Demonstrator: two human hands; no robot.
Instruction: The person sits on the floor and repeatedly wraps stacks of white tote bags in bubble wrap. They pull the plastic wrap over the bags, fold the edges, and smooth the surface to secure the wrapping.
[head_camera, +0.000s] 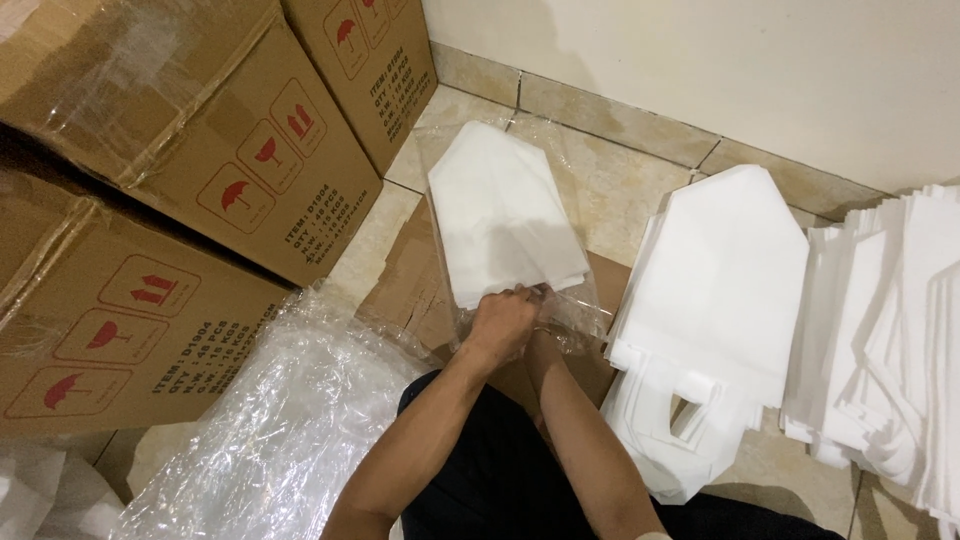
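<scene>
So the person sits on the tiled floor in a corner, looking straight down at their own arms; both hands meet at the bottom edge of a folded white fabric piece that lies inside a clear plastic sleeve. The left hand is curled into a grip right at the sleeve's open mouth, knuckles up, pinching the plastic and maybe the fabric edge too; can't say which for sure. The right hand is mostly tucked behind the left one, only a bit of fingers showing by the fabric's lower edge, so I can't tell if it's grasping or loose.

The packed piece lies flat on a sheet of brown cardboard, pointed end away from the body, open end toward the lap; my guess is that keeps the mouth within easy reach.

To the right sits a stack of the same white pieces, unbagged, handle cutouts facing the person; further right a taller, messier white pile. On the left, a crumpled heap of clear plastic bags sits just beside the knee, and stacked brown cartons with red handling symbols line that side against the wall.
</scene>
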